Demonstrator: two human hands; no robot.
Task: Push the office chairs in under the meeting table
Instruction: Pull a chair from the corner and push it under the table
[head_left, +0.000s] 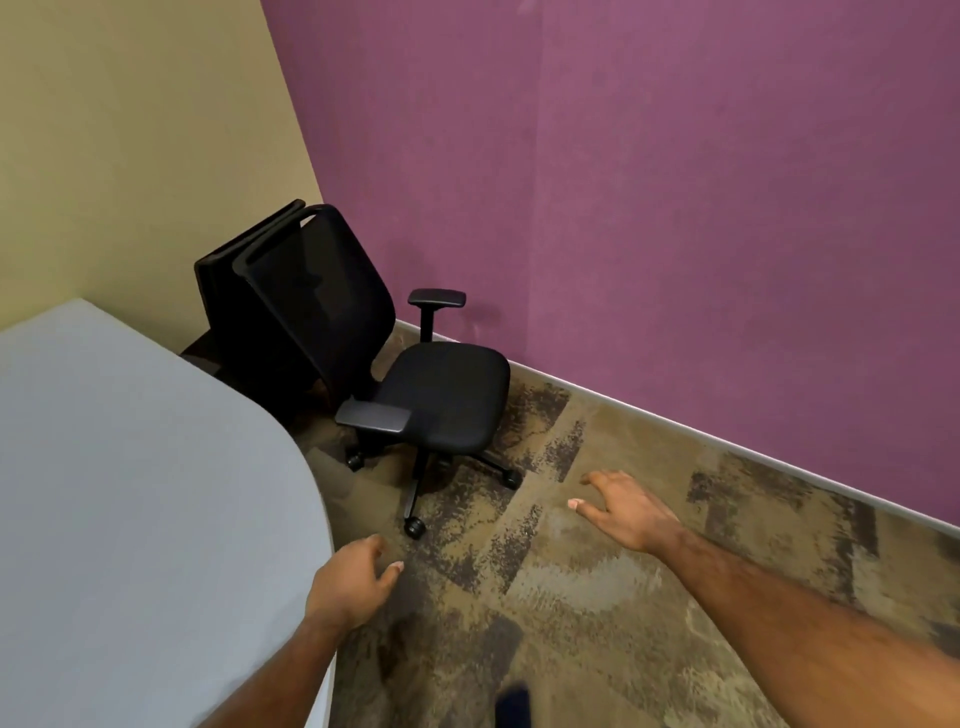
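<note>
A black office chair (441, 395) with a mesh back and two armrests stands on the carpet near the corner, its seat turned away from the grey meeting table (130, 493). Behind it a second black chair back (228, 270) leans close to the beige wall; its seat is hidden. My left hand (353, 582) hovers over the carpet by the table's rounded edge, fingers loosely apart, holding nothing. My right hand (628, 509) reaches forward with fingers spread, a short way from the chair's wheeled base (415, 527). Neither hand touches a chair.
A purple wall (649, 182) with a pale baseboard runs along the right. A beige wall (130, 130) closes the corner at the left. Patterned brown carpet (597, 597) covers the floor between table and wall. A dark shoe tip (511, 704) shows at the bottom.
</note>
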